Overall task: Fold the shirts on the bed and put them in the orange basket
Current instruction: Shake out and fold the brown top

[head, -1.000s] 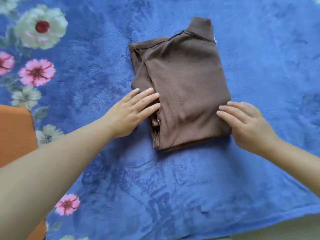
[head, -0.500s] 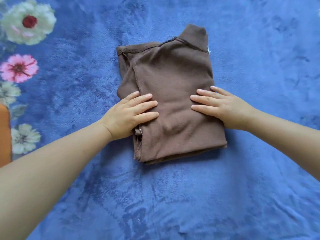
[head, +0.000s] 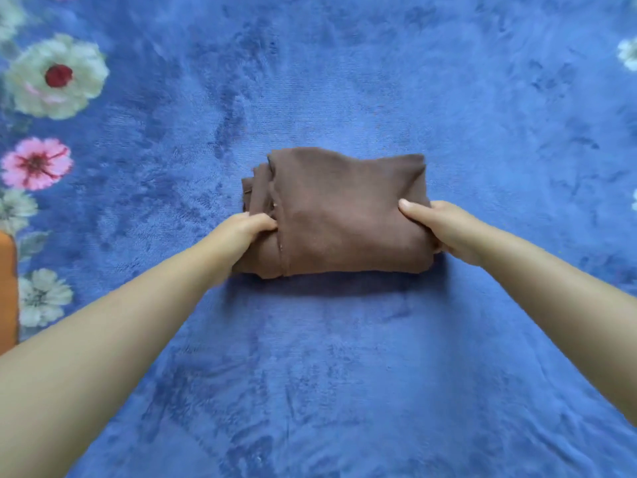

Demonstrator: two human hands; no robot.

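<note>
**Brown shirt gripped at both ends on the bed**

A folded brown shirt (head: pixel 344 219) lies as a compact, wide bundle near the middle of the bed (head: pixel 344 374), which is covered by a plush blue blanket (head: pixel 482 115); the left hand (head: pixel 246 232) grips the shirt's left end, thumb on top and the other fingers tucked out of sight beneath the cloth; the right hand (head: pixel 444 229) grips the right end in the same manner, its thumb lying along the top layer and the remaining fingers hidden under the edge; several layered edges of fabric show stacked at the bundle's left side; whether the shirt is raised off the blanket cannot be told, though a shadow lies along its near edge; printed flowers (head: pixel 57 75) in white and pink run down the blanket's left side; a sliver of the orange basket (head: pixel 7 291) shows at the left edge of the view, well apart from the shirt.
</note>
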